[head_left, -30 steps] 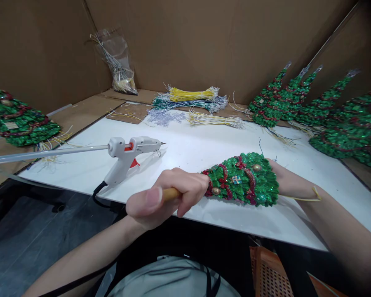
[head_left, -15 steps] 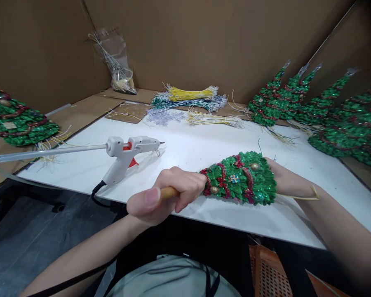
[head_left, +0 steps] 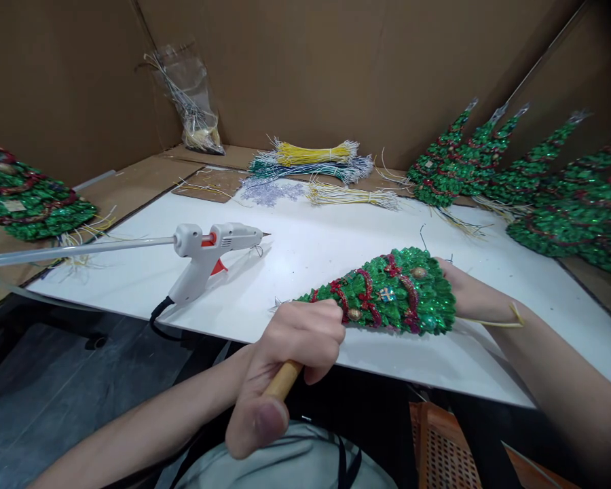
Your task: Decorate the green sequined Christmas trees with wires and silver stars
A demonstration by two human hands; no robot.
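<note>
My left hand [head_left: 290,353] is closed round a wooden stick [head_left: 281,382] near the table's front edge, thumb pointing toward me. A green sequinned Christmas tree cone [head_left: 387,292] with red garlands and small ornaments lies on its side over the white tabletop [head_left: 336,244], tip pointing left beside my left fingers. My right hand [head_left: 463,292] reaches behind the wide base of the cone and holds it there; its fingers are mostly hidden. A thin yellow wire [head_left: 493,320] trails by my right wrist.
A white glue gun [head_left: 214,251] with a long glue stick rests left of centre. Bundles of yellow, green and white wires [head_left: 320,166] lie at the back. Finished green trees [head_left: 493,170] lean at the right, another tree [head_left: 25,197] at the left. Cardboard walls surround everything.
My left hand has pulled the wooden stick down and toward me, off the cone's tip. The tip of the tree now shows uncovered. My right hand stays at the base.
</note>
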